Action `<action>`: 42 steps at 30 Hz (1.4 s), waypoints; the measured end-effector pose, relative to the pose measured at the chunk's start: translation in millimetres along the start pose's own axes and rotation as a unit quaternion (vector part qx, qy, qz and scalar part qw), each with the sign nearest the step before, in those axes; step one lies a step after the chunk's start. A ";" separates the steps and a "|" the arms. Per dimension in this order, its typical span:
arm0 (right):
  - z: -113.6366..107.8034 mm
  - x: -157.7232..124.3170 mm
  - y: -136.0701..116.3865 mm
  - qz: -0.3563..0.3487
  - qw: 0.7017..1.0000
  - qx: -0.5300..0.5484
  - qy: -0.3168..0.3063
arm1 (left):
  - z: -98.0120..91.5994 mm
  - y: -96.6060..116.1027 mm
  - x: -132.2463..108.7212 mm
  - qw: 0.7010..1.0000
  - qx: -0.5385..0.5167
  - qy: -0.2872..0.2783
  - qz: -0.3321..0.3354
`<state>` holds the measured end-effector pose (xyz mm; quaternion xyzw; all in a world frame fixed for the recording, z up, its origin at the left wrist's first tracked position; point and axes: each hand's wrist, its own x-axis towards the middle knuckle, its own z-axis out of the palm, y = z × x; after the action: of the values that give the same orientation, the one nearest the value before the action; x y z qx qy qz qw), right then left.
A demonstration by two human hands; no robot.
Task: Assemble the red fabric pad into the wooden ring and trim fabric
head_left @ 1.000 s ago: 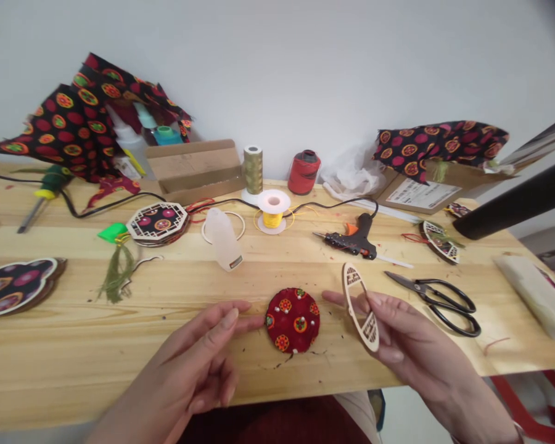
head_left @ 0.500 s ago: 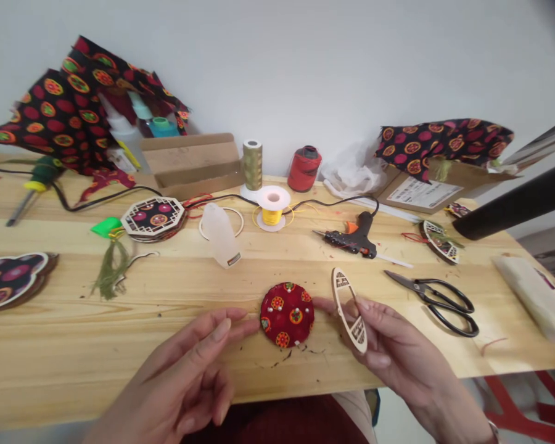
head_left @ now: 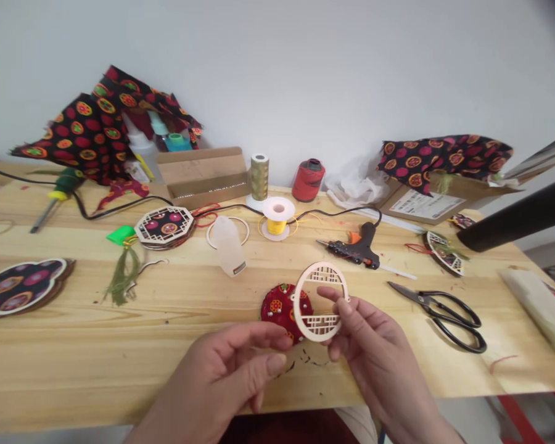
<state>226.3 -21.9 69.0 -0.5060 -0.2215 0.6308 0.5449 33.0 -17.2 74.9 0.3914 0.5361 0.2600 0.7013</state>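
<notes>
A round red fabric disc (head_left: 280, 308) with a floral print and small beads lies on the pine table, partly behind a pale laser-cut wooden ring (head_left: 321, 272) with lattice bars. My right hand (head_left: 372, 342) holds that ring upright by its lower right edge, face towards me, in front of the disc. The fingertips of my left hand (head_left: 226, 370) reach the disc's lower edge, and the thumb lies just below it. The ring hides the disc's right side.
Beyond my hands lie a black hot glue gun (head_left: 354, 251), black-handled scissors (head_left: 444, 317), a plastic bottle (head_left: 229, 246), thread spools (head_left: 277, 216), and an octagonal stack of fabric-and-lattice pieces (head_left: 164, 227). A black tube (head_left: 520, 216) crosses the right side.
My right hand has turned the wooden ring from edge-on to face-on and moved it left, in front of the red disc. My left hand has moved right to the disc's lower edge.
</notes>
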 end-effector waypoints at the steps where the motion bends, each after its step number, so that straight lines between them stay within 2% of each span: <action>1: 2.6 -2.2 3.9 -0.005 1.000 -0.001 -0.003 | 3.5 0.8 1.8 1.000 -0.012 -0.026 -0.005; 3: 4.9 -5.5 10.4 -0.010 1.000 -0.007 -0.016 | 8.2 1.4 4.4 0.999 -0.026 -0.039 -0.006; 8: -1.4 -8.1 9.4 0.004 0.992 -0.089 -0.089 | 3.9 1.5 5.1 0.999 0.011 0.008 0.035; 10: -5.4 -7.1 2.5 -0.028 0.986 -0.151 -0.071 | 1.0 3.6 3.0 0.998 0.038 0.023 0.049; 12: -9.0 -5.8 -5.0 -0.092 0.973 -0.212 -0.021 | 0.1 6.1 -0.1 0.996 0.064 0.028 0.054; 15: -13.8 -5.3 -11.4 -0.133 0.952 -0.275 -0.010 | 1.1 7.5 -4.6 0.995 0.095 -0.004 0.040; 17: -17.0 -6.1 -11.0 -0.101 0.955 -0.277 -0.037 | 1.3 6.1 -5.8 0.993 0.105 -0.033 0.031; 20: -21.7 -7.1 -6.0 -0.052 0.963 -0.261 -0.047 | -1.0 3.0 -2.7 0.991 0.126 -0.031 0.039; 23: -23.5 -4.7 -1.8 -0.018 0.966 -0.254 -0.038 | -4.7 1.6 4.5 0.987 0.155 0.007 0.052; 26: -19.7 1.8 -2.3 0.019 0.969 -0.246 -0.023 | -6.5 3.4 11.9 0.987 0.139 0.060 0.056; 30: -12.2 15.1 -7.4 0.014 0.966 -0.256 -0.015 | -6.4 9.7 21.7 0.991 0.081 0.088 0.060; 34: -8.0 31.5 -10.2 0.004 0.959 -0.285 -0.011 | -7.8 11.6 32.8 0.987 0.075 0.090 0.107; 38: -5.1 45.5 -8.0 0.005 0.954 -0.298 -0.025 | -10.4 6.0 39.3 0.974 0.132 0.120 0.137; 42: -6.0 49.4 -2.6 -0.005 0.953 -0.302 -0.034 | -11.7 -1.4 42.0 0.936 0.234 0.168 0.202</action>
<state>238.0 22.4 49.2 -0.6241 -0.4230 0.5482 0.3621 34.0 18.2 49.4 0.5951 0.6013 0.3251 0.4225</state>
